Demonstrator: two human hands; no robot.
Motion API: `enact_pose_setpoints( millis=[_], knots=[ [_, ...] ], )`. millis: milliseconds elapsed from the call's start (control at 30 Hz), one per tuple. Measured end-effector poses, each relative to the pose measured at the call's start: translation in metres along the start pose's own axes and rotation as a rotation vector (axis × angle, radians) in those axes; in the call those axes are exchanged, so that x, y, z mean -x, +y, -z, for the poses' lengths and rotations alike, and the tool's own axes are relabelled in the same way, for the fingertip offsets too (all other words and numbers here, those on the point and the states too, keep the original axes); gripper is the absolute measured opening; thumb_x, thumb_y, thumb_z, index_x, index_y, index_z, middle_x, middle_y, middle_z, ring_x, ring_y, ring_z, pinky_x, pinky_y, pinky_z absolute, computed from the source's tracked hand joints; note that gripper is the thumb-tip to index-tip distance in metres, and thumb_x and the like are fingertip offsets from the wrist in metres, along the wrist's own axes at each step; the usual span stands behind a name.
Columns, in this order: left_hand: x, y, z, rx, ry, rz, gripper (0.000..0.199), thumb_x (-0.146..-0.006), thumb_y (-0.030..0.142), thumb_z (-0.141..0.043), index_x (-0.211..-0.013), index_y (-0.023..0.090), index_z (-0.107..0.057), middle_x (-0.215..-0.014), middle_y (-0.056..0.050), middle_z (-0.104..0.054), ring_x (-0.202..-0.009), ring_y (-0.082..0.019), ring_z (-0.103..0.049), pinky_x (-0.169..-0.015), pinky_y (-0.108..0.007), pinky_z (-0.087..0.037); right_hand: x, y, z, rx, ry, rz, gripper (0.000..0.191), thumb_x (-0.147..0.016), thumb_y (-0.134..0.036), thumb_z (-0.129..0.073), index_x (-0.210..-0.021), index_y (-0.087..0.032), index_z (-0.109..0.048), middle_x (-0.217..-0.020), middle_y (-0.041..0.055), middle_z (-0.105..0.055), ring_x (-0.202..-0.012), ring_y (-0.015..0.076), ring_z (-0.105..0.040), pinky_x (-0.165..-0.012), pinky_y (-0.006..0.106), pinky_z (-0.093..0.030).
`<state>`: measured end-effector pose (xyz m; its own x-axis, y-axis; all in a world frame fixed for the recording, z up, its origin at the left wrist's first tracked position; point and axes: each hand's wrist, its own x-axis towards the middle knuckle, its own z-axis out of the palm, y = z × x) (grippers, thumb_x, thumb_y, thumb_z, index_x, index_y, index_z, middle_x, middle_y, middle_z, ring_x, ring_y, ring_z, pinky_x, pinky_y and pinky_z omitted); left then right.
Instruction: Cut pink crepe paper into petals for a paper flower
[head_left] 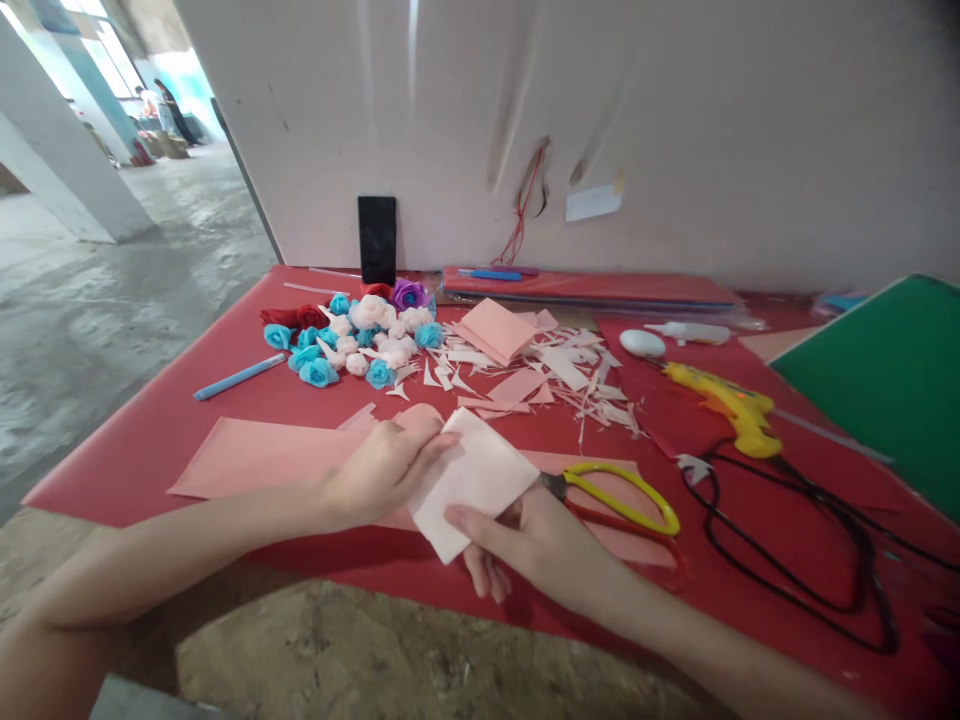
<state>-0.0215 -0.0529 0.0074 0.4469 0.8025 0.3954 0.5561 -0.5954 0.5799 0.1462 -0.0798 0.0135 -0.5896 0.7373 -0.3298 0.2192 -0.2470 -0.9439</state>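
Folded pale paper (480,465) between both hands (386,465) (547,545)

A pale, stained upright panel (675,110) rises behind a table with a glossy red cover (142,455). To the left, a thick whitish pillar (60,140) stands on a grey, patchy concrete floor (214,235). Farther off, bright windows (116,55) adjoin a white-and-turquoise wall (184,75), and light glints across the floor.
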Motion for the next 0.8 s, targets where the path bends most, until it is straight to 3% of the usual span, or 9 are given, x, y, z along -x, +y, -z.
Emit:
enact_pose_setpoints(
  millis=[200, 533, 800],
  knots=[
    [0.0021, 0.0045, 0.0017, -0.006, -0.025, -0.048, 0.034, -0.094, 0.031, -0.023, -0.066, 0.019, -0.037, -0.044, 0.007, -0.037, -0.035, -0.006, -0.036, -0.039, -0.018, -0.03, 0.0002, 0.003, -0.0032, 0.04, 0.078, 0.008, 0.027, -0.081, -0.033, -0.05, -0.06, -0.016, -0.05, -0.042, -0.004, -0.05, -0.036, 0.0057, -0.046, -0.038, 0.014, -0.035],
    [0.002, 0.0037, -0.0014, 0.044, 0.082, -0.091, 0.03, -0.093, 0.027, -0.029, -0.067, 0.018, -0.039, -0.05, 0.007, -0.037, -0.037, -0.004, -0.037, -0.036, -0.014, -0.03, -0.0002, -0.0003, -0.0051, 0.067, 0.074, -0.057, 0.018, -0.081, -0.025, -0.05, -0.064, -0.017, -0.049, -0.037, -0.0069, -0.047, -0.033, 0.0057, -0.045, -0.035, 0.013, -0.035],
    [0.0018, 0.005, -0.0008, -0.027, 0.135, -0.159, 0.021, -0.092, 0.02, -0.031, -0.075, 0.017, -0.043, -0.053, 0.007, -0.039, -0.04, -0.004, -0.038, -0.038, -0.013, -0.031, 0.0004, -0.0011, -0.0058, 0.078, 0.035, -0.091, 0.032, -0.082, -0.026, -0.05, -0.052, -0.016, -0.048, -0.04, -0.0035, -0.049, -0.036, 0.0058, -0.046, -0.04, 0.015, -0.037]
  ],
)
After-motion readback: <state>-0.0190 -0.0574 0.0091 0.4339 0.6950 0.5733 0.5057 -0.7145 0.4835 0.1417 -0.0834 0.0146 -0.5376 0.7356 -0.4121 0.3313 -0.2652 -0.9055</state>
